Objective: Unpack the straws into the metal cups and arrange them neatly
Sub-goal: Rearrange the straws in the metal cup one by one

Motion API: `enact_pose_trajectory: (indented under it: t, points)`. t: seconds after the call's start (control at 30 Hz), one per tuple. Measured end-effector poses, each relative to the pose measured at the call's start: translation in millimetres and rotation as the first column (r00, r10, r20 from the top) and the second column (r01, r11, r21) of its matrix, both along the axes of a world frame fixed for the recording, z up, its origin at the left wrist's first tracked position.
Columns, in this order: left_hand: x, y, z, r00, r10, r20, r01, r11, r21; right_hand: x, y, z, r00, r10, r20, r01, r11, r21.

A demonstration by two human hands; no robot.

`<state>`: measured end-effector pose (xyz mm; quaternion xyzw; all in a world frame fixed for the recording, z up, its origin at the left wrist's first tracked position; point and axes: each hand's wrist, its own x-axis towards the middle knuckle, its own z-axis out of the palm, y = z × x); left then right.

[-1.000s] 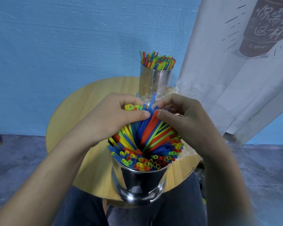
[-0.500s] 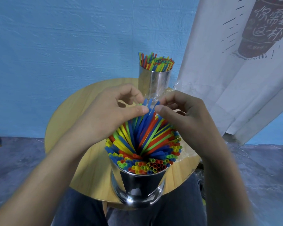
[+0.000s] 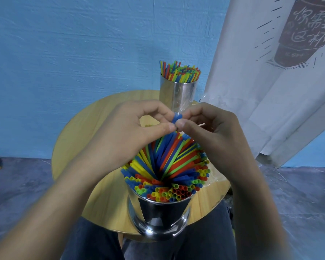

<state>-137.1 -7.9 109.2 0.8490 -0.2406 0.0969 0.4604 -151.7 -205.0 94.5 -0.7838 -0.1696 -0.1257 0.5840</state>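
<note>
Round worktop (image 3: 101,194) carries both cups. Near metal cup (image 3: 159,216) is packed with straws (image 3: 169,166) that are fanned and leaning, so tidying is judged unfinished. Far metal cup (image 3: 178,92) is filled, its straws upright. Left hand (image 3: 131,132) and right hand (image 3: 210,132) are curled, fingers (image 3: 165,127) pinched on a blue straw (image 3: 176,118) above the fan. It is probably a single one, held for straightening.

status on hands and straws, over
Left hand and right hand both pinch a blue straw above the near cup. Straws there fanned out, far cup full and upright. Nothing in the way.
</note>
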Motion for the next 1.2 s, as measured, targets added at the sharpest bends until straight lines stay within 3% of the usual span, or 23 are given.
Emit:
enact_pose_trajectory:
  t: [0.1,0.27,0.47,0.6,0.73,0.8,0.93,1.1,1.2]
  points:
    - [2,2,1,1.000,-0.002,0.007,0.002,0.999,-0.050,2,-1,-3,1.000,-0.001,-0.019,0.000,1.000,-0.018]
    - [6,7,10,0.999,-0.017,0.039,0.032,0.904,-0.425,5,-6,-10,0.997,0.010,-0.072,-0.018,0.993,-0.118]
    - [12,13,16,0.994,0.073,0.087,-0.009,0.818,-0.575,4,-6,-7,0.999,0.024,-0.042,-0.029,0.992,-0.120]
    - [15,16,15,0.993,0.120,-0.007,-0.087,0.677,-0.731,1,-4,-5,1.000,0.014,0.018,-0.012,0.993,-0.114]
    - [18,16,5,0.983,0.111,-0.150,-0.186,0.573,-0.798,-3,-5,-1,0.995,0.002,0.095,-0.009,0.998,0.069]
    - [19,15,1,0.973,0.094,-0.211,-0.224,0.610,-0.760,-2,-6,0,0.994,-0.012,0.106,-0.013,0.974,0.228]
    - [16,14,0,0.955,0.070,-0.290,-0.225,0.808,-0.544,0,-11,0,0.994,-0.058,0.096,0.007,0.886,0.463]
    - [14,15,3,0.968,-0.021,-0.249,-0.033,0.977,-0.212,1,-13,3,0.972,-0.218,0.088,0.129,0.807,0.576]
    - [14,16,5,0.910,-0.135,-0.393,0.176,0.982,0.069,1,-12,5,0.943,-0.314,0.110,0.214,0.825,0.524]
